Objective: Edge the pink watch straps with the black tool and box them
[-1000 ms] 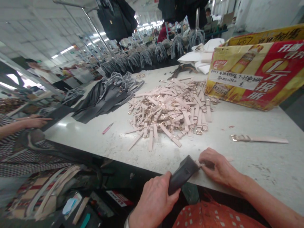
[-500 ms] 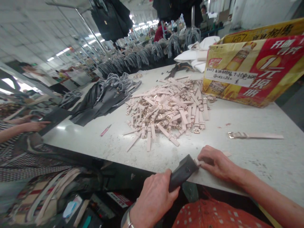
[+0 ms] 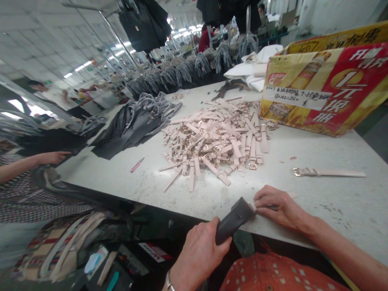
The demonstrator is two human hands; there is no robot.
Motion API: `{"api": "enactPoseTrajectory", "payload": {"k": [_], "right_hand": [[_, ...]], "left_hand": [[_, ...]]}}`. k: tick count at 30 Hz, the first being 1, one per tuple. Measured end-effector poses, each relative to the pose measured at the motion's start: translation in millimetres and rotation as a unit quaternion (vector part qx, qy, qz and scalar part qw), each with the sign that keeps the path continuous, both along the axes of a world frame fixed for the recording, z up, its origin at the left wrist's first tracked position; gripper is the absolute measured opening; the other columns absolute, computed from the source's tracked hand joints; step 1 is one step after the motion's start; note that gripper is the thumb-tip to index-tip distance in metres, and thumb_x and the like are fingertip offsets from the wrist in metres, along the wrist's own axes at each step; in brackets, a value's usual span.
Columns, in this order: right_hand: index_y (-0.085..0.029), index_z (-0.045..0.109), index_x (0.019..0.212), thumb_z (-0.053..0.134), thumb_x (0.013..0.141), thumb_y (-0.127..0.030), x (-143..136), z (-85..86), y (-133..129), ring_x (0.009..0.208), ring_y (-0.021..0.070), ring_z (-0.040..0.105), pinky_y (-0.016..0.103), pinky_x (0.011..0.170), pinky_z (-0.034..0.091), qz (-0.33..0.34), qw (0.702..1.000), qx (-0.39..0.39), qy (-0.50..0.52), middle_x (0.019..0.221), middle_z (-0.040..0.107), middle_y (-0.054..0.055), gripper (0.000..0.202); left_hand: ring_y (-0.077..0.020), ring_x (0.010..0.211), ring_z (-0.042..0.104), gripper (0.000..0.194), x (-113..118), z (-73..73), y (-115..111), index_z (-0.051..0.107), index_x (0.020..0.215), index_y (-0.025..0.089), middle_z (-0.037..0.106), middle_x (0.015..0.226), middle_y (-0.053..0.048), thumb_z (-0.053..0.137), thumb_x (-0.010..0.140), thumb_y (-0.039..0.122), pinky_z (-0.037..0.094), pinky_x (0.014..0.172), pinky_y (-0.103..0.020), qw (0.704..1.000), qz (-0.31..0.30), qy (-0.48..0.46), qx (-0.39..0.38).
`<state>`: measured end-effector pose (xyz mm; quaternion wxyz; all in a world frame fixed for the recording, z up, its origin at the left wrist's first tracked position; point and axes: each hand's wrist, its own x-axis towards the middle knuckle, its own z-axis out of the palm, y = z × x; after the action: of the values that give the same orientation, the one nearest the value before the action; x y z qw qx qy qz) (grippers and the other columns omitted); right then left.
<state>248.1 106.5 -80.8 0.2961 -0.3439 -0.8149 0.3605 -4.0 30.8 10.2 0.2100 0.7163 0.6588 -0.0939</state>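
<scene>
One pale pink strip (image 3: 252, 206) juts from the mouth of a dark handheld tool (image 3: 233, 222), near the table's front edge and at about five o'clock from the big heap of buckled straps (image 3: 209, 139). The left hand (image 3: 200, 246), at six o'clock, wraps its fingers round the tool's body; the right hand (image 3: 275, 204), between four and five o'clock, pinches the strip between thumb and fingertips just outside the mouth, so most of the piece is hidden. A lone buckled strap (image 3: 339, 173) lies apart at between three and four o'clock, buckle toward the heap. As for progress, one piece appears to be in work, and its handling looks unfinished, since both hands are on it. Whether the lone strap is done or waiting I cannot tell. Those in the heap have buckles fitted, but nothing there separates treated ones from untreated. Around the heap on the white tabletop (image 3: 303, 151) stand a yellow-and-red drink carton (image 3: 321, 89) at two o'clock, its contents hidden, small pink-handled snips (image 3: 137, 165) between eight and nine, and dark bag panels with grey handles (image 3: 124, 135) toward nine.
</scene>
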Motion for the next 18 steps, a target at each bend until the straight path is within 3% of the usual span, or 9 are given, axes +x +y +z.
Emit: {"api": "enactPoseTrajectory", "payload": {"k": [10,15,18], "right_hand": [[-0.019,0.057,0.068,0.056,0.082,-0.019,-5.7,14.3,-3.1,0.083,0.0183,0.053,0.033,0.077,0.044,0.014,0.997,-0.052,-0.05,0.089,0.06,0.005,0.014],[-0.019,0.059,0.066,0.057,0.083,-0.031,-12.7,22.9,-6.3,0.089,0.019,0.054,0.032,0.078,0.044,0.016,0.993,-0.113,-0.002,0.1,0.059,0.004,0.02],[-0.019,0.059,0.069,0.051,0.088,-0.037,-12.3,23.4,-6.3,0.084,0.018,0.055,0.031,0.078,0.044,0.009,0.988,-0.145,0.047,0.089,0.059,0.004,0.027]], "left_hand": [[-0.0241,0.085,0.066,0.028,-0.9,-3.1,-1.0,0.06,0.098,0.022,0.07,0.085,-0.005,0.049,0.083,0.043,0.045,0.072,-0.03,1.0,0.001,-0.014,-0.014],[-0.0237,0.088,0.065,0.029,1.7,-0.2,-2.2,0.06,0.101,0.022,0.069,0.089,-0.005,0.048,0.083,0.042,0.045,0.076,-0.03,1.0,0.005,-0.003,-0.027],[-0.0227,0.089,0.064,0.03,3.6,1.0,-1.6,0.06,0.1,0.021,0.069,0.088,-0.005,0.049,0.083,0.042,0.044,0.076,-0.029,0.999,0.015,0.007,-0.035]]}}
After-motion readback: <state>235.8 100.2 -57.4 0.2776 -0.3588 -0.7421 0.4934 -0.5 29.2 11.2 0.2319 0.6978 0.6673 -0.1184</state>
